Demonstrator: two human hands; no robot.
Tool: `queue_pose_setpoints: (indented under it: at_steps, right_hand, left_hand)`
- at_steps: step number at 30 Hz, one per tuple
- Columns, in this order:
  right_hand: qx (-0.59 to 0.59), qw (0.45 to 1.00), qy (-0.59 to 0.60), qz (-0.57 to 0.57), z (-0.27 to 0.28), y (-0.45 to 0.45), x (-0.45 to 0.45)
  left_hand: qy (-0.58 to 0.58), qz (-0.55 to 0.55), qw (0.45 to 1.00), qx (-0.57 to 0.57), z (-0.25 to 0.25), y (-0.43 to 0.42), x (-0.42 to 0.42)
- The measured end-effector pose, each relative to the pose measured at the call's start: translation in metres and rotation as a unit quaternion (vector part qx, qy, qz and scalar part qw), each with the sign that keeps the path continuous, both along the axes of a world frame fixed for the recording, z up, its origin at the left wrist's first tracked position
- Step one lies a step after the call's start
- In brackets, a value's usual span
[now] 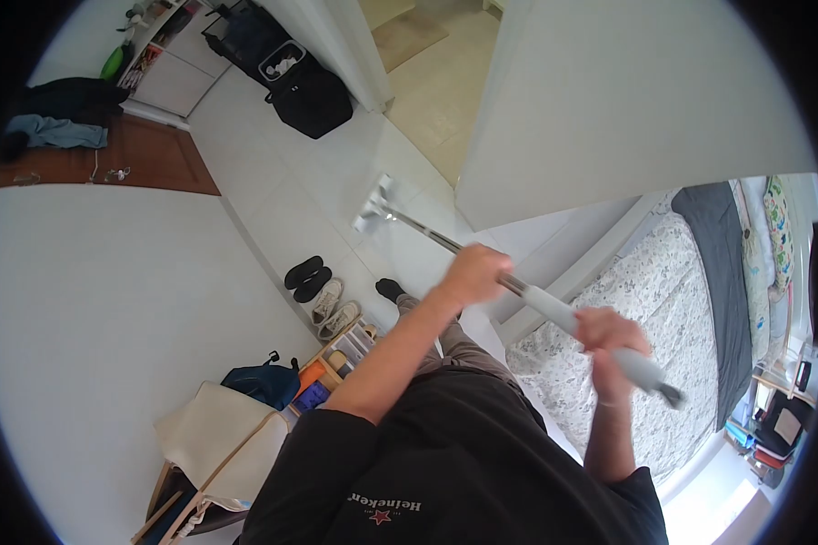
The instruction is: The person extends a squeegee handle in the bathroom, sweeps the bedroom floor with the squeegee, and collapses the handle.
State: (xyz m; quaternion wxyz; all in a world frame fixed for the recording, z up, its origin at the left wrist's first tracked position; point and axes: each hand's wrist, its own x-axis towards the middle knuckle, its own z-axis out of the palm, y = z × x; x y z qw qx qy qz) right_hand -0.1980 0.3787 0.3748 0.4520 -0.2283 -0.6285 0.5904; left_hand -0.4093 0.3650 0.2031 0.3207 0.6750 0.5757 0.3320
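A flat mop (552, 309) with a metal pole and a pale grey grip runs diagonally across the view. My left hand (477, 272) is wrapped round the metal pole at about its middle. Further up, my right hand (613, 341) closes on the pale grip close to its thick top end; this hand is slightly blurred. The white mop head (373, 203) lies on the light tiled floor (309, 195), ahead of my feet. Its underside is hidden.
Black slippers (308, 279) and pale sneakers (334, 307) stand along the left wall, near a small shelf (336, 359) and a cream bag (223, 436). A black bag (309, 100) sits by the doorway. A white door (627, 109) and a bed (645, 300) are on the right.
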Motion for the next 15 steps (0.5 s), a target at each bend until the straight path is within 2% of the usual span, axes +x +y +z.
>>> queue_pose_setpoints:
  at_steps: [4, 9, 13, 15]
  right_hand:
    - [-0.011, 0.995, -0.095, 0.009, -0.073, -0.031, -0.028]
    - [-0.035, 0.989, -0.147, -0.001, -0.141, -0.063, -0.079]
    - [-0.04, 0.985, -0.167, -0.021, -0.147, -0.073, -0.059]
    - [-0.03, 0.983, -0.18, -0.035, -0.135, -0.072, -0.037]
  left_hand:
    - [0.141, 0.019, 0.988, 0.059, -0.055, -0.005, -0.054]
    - [0.23, -0.005, 0.973, -0.029, -0.105, -0.007, -0.1]
    - [0.209, -0.052, 0.97, -0.112, -0.131, -0.011, -0.077]
    - [0.061, -0.015, 0.997, -0.037, -0.139, -0.014, -0.048]
